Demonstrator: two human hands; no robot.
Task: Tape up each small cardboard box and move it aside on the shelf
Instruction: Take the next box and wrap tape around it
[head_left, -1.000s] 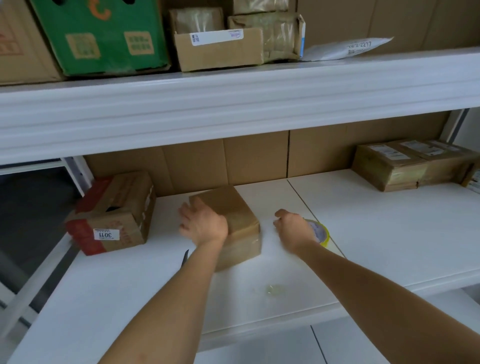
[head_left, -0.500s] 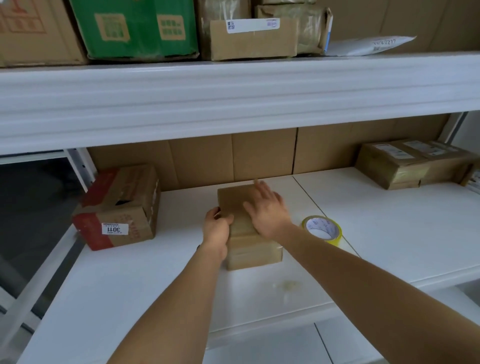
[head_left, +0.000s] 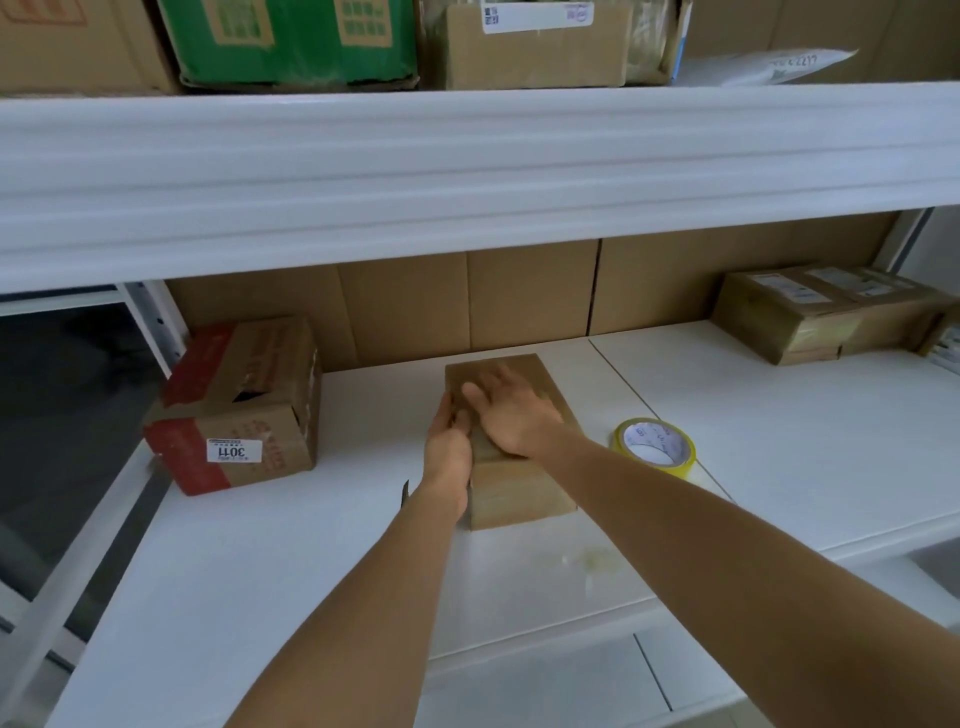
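A small brown cardboard box (head_left: 522, 496) lies in the middle of the white shelf (head_left: 789, 467), its long side running away from me. My left hand (head_left: 448, 454) grips the box's left edge, thumb on the top face. Flat on that top face lies my right hand (head_left: 511, 413), fingers spread and pointing to the far left. A yellow tape roll (head_left: 675, 466) lies on the shelf just right of the box, touched by neither hand.
A larger box with red tape and a 3011 label (head_left: 239, 410) sits at the left. Taped parcels (head_left: 810, 312) stand at the far right. The upper shelf's thick white edge (head_left: 467, 171) overhangs. A dark thin object (head_left: 404, 491) peeks out by my left wrist.
My right hand left the tape roll and came to rest flat on the box top. My left hand slid from the top to the box's left edge. The box turned slightly.
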